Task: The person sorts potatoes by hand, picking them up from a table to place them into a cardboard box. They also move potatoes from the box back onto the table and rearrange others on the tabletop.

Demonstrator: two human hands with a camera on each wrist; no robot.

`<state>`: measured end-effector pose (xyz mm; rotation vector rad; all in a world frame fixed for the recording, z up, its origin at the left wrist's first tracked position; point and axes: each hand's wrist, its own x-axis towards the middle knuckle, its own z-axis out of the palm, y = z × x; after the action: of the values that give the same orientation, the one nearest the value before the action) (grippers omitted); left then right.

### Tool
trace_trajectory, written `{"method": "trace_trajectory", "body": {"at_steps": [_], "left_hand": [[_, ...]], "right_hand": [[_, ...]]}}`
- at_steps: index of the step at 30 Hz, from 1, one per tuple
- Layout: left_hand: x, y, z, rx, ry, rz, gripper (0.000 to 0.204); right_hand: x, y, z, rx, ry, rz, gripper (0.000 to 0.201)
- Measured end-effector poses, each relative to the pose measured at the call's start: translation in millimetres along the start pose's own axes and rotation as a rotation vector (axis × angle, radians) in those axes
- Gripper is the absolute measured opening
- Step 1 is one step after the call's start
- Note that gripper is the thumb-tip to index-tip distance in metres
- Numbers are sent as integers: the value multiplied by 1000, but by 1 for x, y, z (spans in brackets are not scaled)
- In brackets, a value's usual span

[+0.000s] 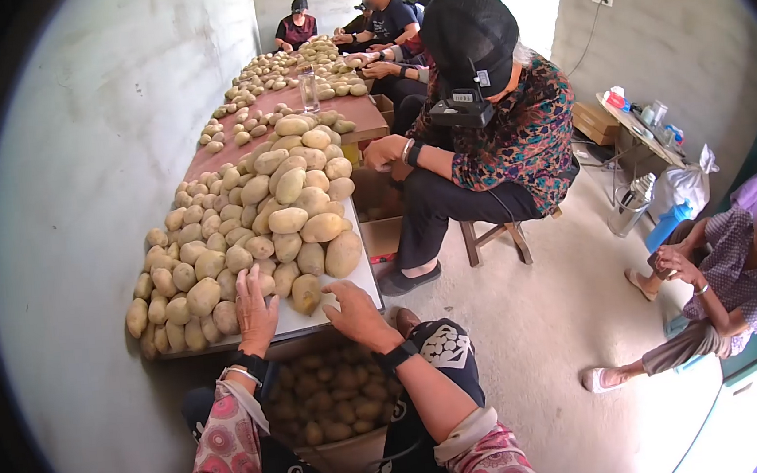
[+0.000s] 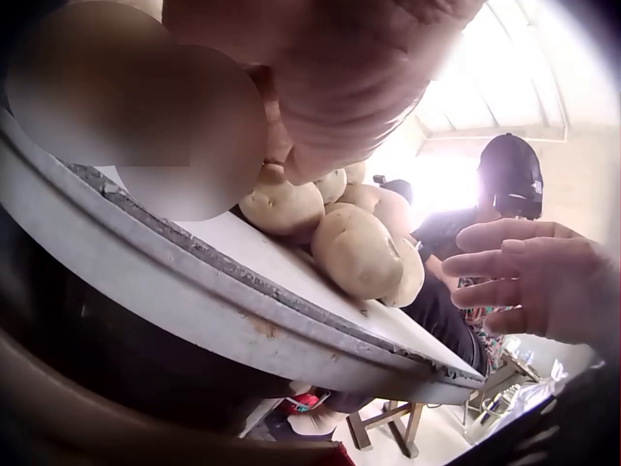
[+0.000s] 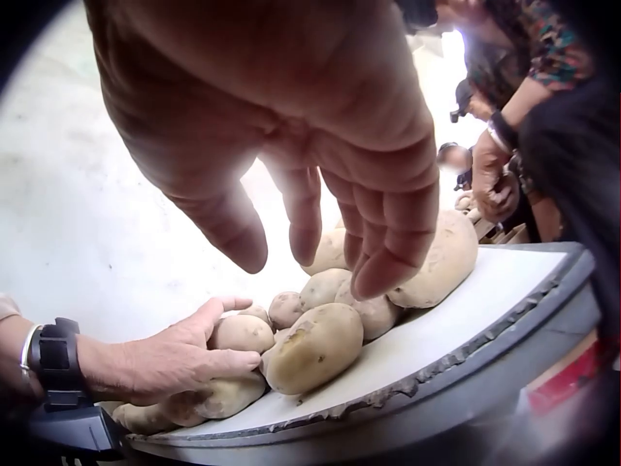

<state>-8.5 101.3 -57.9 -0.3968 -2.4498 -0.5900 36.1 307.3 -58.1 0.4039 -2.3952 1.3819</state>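
Note:
Many potatoes (image 1: 209,264) are heaped on a white-topped table (image 1: 292,321). My left hand (image 1: 256,313) lies on potatoes at the heap's near edge; in the right wrist view the left hand (image 3: 155,364) touches a pale potato (image 3: 241,333) with fingers spread. My right hand (image 1: 358,314) hovers by the table's near edge, fingers apart and loosely bent, holding nothing; the left wrist view shows this right hand (image 2: 543,282) too. A potato with a brownish patch (image 1: 307,294) sits between the hands, also visible as a yellowish potato (image 3: 313,349) in the right wrist view.
Below the table edge, between the knees, stands a container of potatoes (image 1: 328,392). A person in a patterned shirt (image 1: 512,128) sits on a stool to the right of the table. Others sit farther along it. Another person (image 1: 728,271) sits at far right, near a side table (image 1: 646,131).

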Motion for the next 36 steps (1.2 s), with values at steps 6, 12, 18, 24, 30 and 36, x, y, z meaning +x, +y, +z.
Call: {"method": "trace_trajectory", "body": {"at_steps": [6,12,18,24,30,36], "left_hand": [[0,4,4,-38,38,-40,80],[3,5,-1,97,38,-89,79],[-3,10,-13,23,64,-58,78],[-24,-10,-43,-63,166,-32,64],[-37,-115,-87,68,267,-110,52],[-71,-245,-97,-160,206,-386,38]], "right_hand": [[2,3,2,23,20,-5,30],[5,0,0,29,67,-8,28],[6,2,-1,45,95,-25,28],[3,11,2,25,153,-9,27],[2,21,11,55,161,1,29],[-2,21,9,162,206,30,27]]}}
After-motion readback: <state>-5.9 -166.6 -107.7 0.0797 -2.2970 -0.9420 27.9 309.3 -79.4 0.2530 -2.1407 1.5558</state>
